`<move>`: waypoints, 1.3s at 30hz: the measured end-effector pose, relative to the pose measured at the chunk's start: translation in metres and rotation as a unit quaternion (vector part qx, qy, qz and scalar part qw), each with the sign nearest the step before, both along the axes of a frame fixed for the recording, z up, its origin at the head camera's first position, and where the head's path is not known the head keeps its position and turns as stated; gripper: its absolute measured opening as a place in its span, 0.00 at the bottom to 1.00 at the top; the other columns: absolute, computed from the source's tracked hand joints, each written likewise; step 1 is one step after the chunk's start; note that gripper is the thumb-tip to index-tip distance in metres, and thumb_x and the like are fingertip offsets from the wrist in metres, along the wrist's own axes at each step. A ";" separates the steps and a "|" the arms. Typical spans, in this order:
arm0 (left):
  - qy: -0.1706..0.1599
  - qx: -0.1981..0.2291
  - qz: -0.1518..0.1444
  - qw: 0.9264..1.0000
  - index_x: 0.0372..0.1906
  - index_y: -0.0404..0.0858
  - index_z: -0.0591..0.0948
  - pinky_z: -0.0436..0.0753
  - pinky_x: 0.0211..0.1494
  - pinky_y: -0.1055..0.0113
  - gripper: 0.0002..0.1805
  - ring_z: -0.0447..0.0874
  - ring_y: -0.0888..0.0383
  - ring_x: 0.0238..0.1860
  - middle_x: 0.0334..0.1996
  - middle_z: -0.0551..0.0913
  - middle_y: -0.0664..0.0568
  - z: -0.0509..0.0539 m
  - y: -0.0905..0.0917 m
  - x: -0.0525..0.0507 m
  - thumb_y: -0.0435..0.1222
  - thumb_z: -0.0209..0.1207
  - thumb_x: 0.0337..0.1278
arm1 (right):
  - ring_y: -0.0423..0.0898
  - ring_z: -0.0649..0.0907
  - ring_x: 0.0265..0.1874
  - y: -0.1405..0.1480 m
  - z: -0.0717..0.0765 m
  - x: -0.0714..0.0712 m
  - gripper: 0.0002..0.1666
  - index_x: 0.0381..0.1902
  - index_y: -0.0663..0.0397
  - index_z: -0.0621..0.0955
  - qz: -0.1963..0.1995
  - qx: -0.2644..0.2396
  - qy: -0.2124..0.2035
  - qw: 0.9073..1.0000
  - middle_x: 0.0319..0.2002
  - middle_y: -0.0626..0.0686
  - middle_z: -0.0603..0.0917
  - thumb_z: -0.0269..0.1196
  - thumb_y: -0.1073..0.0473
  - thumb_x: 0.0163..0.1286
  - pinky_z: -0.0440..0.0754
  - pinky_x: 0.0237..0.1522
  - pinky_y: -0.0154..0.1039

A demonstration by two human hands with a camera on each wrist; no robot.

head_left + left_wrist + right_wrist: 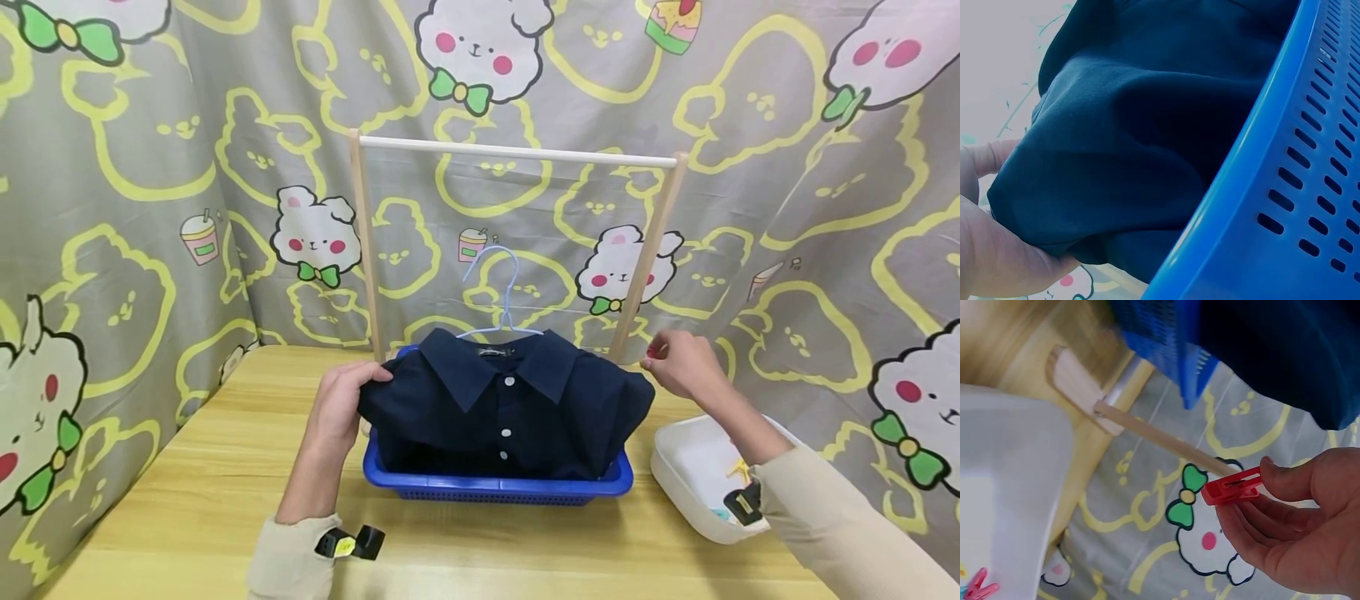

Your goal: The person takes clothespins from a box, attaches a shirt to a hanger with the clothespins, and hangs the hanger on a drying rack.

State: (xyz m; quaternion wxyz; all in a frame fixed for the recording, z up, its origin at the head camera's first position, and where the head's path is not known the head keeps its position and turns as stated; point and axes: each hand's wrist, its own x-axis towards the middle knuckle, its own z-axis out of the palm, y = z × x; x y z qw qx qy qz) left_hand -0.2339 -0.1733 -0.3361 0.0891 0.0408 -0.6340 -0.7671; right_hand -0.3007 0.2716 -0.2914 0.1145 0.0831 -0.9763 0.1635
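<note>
A dark navy collared shirt (465, 417) with white buttons lies in a blue plastic basket (495, 485), its shoulders spread above the rim. Out of its collar rises the hook of a pale blue hanger (515, 283). My left hand (341, 408) grips the shirt's shoulder at the left; the left wrist view shows the dark cloth (1110, 150) between thumb and fingers. Off the shirt's right shoulder, apart from it, my right hand (686, 364) pinches a red clothespin (1233, 488) between thumb and fingers, clearest in the right wrist view.
Behind the basket stands a wooden rack with a white crossbar (517, 151). A white bin (678, 475) with several colored clothespins, one of them pink (982, 586), sits at the right on the wooden table (202, 475). A patterned curtain (217, 125) surrounds the table.
</note>
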 end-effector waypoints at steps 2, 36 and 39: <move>-0.003 0.000 0.002 1.000 0.20 0.45 0.87 0.83 0.45 0.67 0.14 0.81 0.58 0.34 0.24 0.83 0.57 -0.001 0.000 0.000 0.28 0.61 0.56 | 0.65 0.83 0.38 -0.003 0.004 0.000 0.14 0.40 0.68 0.81 0.000 -0.010 0.004 1.000 0.36 0.67 0.87 0.65 0.59 0.68 0.81 0.37 0.53; -0.003 0.008 0.008 1.000 0.18 0.43 0.86 0.83 0.43 0.67 0.14 0.81 0.59 0.32 0.21 0.82 0.58 -0.002 0.002 -0.002 0.28 0.61 0.54 | 0.60 0.88 0.45 -0.074 0.052 0.019 0.12 0.47 0.63 0.82 0.057 -0.125 0.062 0.988 0.41 0.64 0.89 0.64 0.60 0.72 0.80 0.49 0.55; -0.001 0.008 0.006 1.000 0.18 0.44 0.87 0.83 0.44 0.67 0.14 0.81 0.58 0.33 0.22 0.82 0.58 -0.002 0.002 -0.003 0.28 0.61 0.55 | 0.60 0.88 0.45 -0.079 0.057 0.021 0.12 0.48 0.65 0.81 0.067 -0.136 0.070 0.986 0.42 0.65 0.89 0.64 0.61 0.72 0.81 0.51 0.57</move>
